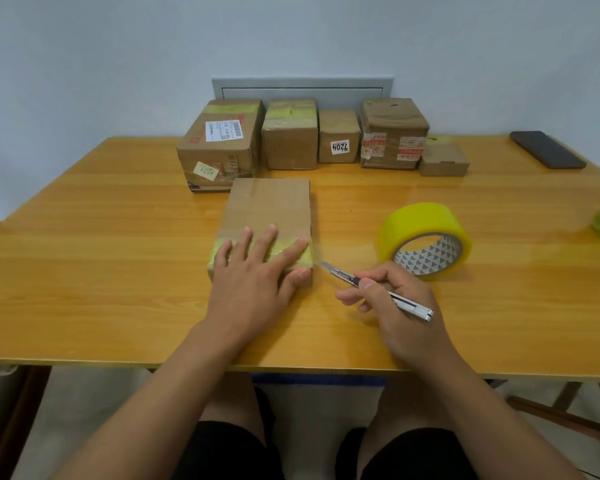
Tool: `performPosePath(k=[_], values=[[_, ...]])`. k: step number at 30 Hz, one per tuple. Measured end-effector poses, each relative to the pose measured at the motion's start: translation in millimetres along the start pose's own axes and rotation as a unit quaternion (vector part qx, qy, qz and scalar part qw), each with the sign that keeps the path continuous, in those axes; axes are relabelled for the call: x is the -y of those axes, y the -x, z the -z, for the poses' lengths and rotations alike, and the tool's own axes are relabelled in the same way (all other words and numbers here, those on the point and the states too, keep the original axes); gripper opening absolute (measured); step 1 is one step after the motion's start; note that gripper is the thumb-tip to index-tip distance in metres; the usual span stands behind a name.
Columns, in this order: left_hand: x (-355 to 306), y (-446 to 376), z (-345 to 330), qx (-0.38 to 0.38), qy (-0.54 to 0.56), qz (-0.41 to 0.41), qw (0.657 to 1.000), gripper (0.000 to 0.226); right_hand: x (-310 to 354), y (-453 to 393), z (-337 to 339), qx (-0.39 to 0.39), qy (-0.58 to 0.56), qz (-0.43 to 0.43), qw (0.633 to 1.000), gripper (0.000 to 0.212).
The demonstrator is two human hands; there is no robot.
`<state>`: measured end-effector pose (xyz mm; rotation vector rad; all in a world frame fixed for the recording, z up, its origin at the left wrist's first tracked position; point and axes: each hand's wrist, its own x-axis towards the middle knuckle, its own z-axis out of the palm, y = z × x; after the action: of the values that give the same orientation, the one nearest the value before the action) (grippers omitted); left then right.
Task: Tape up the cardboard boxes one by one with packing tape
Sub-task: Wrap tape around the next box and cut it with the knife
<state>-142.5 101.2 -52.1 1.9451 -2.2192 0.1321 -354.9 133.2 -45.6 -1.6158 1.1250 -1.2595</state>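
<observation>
While L hand point(257, 268) lies flat, fingers spread, pressing the yellow tape strip point(305, 254) on the near end of the box point(269, 209), R hand point(392, 299) is closed pen-style around a utility knife point(371, 287). Blade tip points up-left, just beside box's near-R corner, where the strip ends. Box sits mid-table point(101, 271), long axis running away from the person; strip runs across it. Tape roll point(425, 239) stands on edge just R of knife; whether tape still joins roll to box: can't tell. Judgement: cut comes next, R hand nearer. Open room R of box; L index close to blade. 5 boxes point(291, 133) in back row.
</observation>
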Motion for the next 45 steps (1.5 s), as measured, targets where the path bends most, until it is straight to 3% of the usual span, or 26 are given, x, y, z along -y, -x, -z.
performPosePath(k=[6,11,13,17,18,20,23,24,28,31,33,40,45], values=[[-1.4,1.4,4.0,0.009,0.019,0.001,1.000,0.064,1.2,6.5,3.2,0.005,-0.018,0.000,1.000,0.014],[-0.6,2.8,8.0,0.020,0.036,-0.002,0.999,0.059,3.7,8.6,17.8,-0.070,-0.044,0.050,0.995,0.015],[-1.0,3.0,9.8,0.027,0.043,-0.001,0.999,0.057,4.2,11.3,25.5,-0.039,-0.026,0.064,0.997,0.018],[-0.3,2.1,12.4,0.042,0.074,0.008,0.996,0.058,6.7,19.5,35.5,0.116,-0.079,0.034,0.989,0.079],[0.2,2.1,13.2,0.045,0.089,0.011,0.995,0.060,8.6,19.9,35.7,0.139,-0.092,0.020,0.986,0.086],[0.5,2.1,16.4,0.051,0.109,0.019,0.993,0.062,13.0,19.1,34.4,0.128,-0.098,-0.012,0.987,0.077],[0.2,0.3,22.7,0.069,0.110,0.024,0.991,0.050,13.7,11.0,31.9,0.069,0.012,-0.013,0.997,0.017],[0.6,-0.6,24.9,0.077,0.113,0.024,0.990,0.049,13.3,9.1,32.7,0.074,0.055,-0.008,0.996,0.010],[5.4,-4.3,30.9,0.105,0.132,0.016,0.986,0.049,18.4,0.4,44.6,0.167,0.271,0.017,0.948,0.026],[7.8,-5.3,35.8,0.117,0.149,0.016,0.982,0.048,17.9,-2.9,48.6,0.225,0.405,0.019,0.886,0.018],[8.6,-5.4,37.7,0.118,0.150,0.015,0.982,0.047,19.3,-1.9,44.1,0.236,0.433,0.034,0.869,0.010],[7.7,-6.4,35.0,0.110,0.134,0.014,0.985,0.048,14.2,-5.3,16.7,0.290,0.442,0.057,0.847,0.013],[8.6,-5.0,32.7,0.101,0.129,0.012,0.986,0.048,10.6,-9.3,14.8,0.270,0.456,0.062,0.846,0.024]])
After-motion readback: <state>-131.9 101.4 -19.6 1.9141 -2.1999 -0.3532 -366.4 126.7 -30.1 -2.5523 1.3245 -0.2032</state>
